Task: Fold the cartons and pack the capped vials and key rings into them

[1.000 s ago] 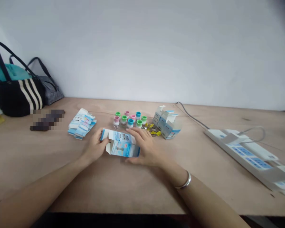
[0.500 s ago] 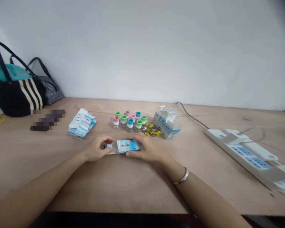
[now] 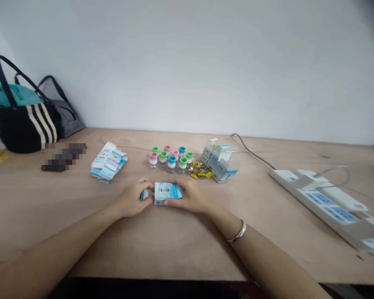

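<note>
A small blue and white cardboard box [image 3: 166, 191] lies on its side between my hands, low over the table. My right hand [image 3: 193, 195] grips its right end, thumb along the near edge and fingers over the far side. At the left end, my left hand [image 3: 137, 197] has thumb and fingers curled round the end flaps, which are partly hidden. Just beyond the box stand several small clear bottles with pink, green and blue tops [image 3: 172, 160]. Beside them lies a heap of small yellow and clear pieces [image 3: 200, 171].
Flattened boxes [image 3: 108, 162] are stacked to the left, and opened boxes [image 3: 220, 162] stand to the right. A white power strip [image 3: 318, 203] with cables lies far right. At the left back are a black bag [image 3: 17, 128], a striped bag [image 3: 67, 116] and a dark pixelated object [image 3: 62, 158].
My left hand has moved slightly right and closed in on the box's left end. The end flap that stood angled outward now looks folded in. My right hand keeps its hold.
</note>
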`<move>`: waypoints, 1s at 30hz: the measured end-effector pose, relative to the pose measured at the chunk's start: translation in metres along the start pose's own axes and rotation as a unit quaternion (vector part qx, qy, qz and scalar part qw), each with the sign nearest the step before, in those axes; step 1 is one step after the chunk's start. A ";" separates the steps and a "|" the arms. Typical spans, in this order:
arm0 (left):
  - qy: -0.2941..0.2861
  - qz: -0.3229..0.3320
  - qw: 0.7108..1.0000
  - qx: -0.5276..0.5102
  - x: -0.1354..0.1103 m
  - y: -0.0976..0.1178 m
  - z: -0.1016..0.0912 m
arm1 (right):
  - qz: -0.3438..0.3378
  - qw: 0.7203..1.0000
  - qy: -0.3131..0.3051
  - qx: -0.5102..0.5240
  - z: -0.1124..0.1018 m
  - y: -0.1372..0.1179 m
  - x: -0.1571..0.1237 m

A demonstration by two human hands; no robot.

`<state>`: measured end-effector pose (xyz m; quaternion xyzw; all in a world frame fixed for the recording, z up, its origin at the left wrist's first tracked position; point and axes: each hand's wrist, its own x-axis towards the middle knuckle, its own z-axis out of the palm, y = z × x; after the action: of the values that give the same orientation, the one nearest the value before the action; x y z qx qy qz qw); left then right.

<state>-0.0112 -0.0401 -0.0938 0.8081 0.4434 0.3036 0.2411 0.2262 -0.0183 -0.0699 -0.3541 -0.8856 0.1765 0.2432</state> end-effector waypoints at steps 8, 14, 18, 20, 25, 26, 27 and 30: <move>-0.048 -0.144 0.979 -0.135 -0.003 -0.012 -0.015 | -0.003 1.000 -0.002 0.013 0.000 0.001 -0.002; -0.100 -0.128 0.956 -0.246 -0.005 -0.003 -0.029 | 0.001 1.000 -0.022 0.019 -0.001 -0.003 -0.003; -0.085 -0.137 0.954 -0.252 -0.002 0.001 -0.026 | 0.004 1.000 -0.019 0.021 0.000 -0.007 -0.003; -0.073 -0.141 0.953 -0.259 -0.002 0.002 -0.023 | -0.001 0.999 -0.024 0.024 0.000 -0.008 -0.002; -0.066 -0.160 0.946 -0.274 -0.004 0.001 -0.022 | -0.015 0.999 -0.023 0.028 -0.001 -0.008 -0.002; -0.079 -0.161 0.945 -0.273 -0.005 0.000 -0.023 | -0.016 0.999 -0.022 0.029 -0.001 -0.008 -0.003; -0.093 -0.162 0.944 -0.274 -0.005 0.000 -0.024 | -0.017 0.999 -0.021 0.031 -0.001 -0.008 -0.003; -0.118 -0.159 0.938 -0.283 -0.005 -0.001 -0.027 | -0.014 0.999 -0.019 0.032 -0.001 -0.007 -0.003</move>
<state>-0.0329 -0.0410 -0.0774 0.6554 0.4298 0.2773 0.5557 0.2249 -0.0251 -0.0668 -0.3302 -0.8888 0.2078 0.2404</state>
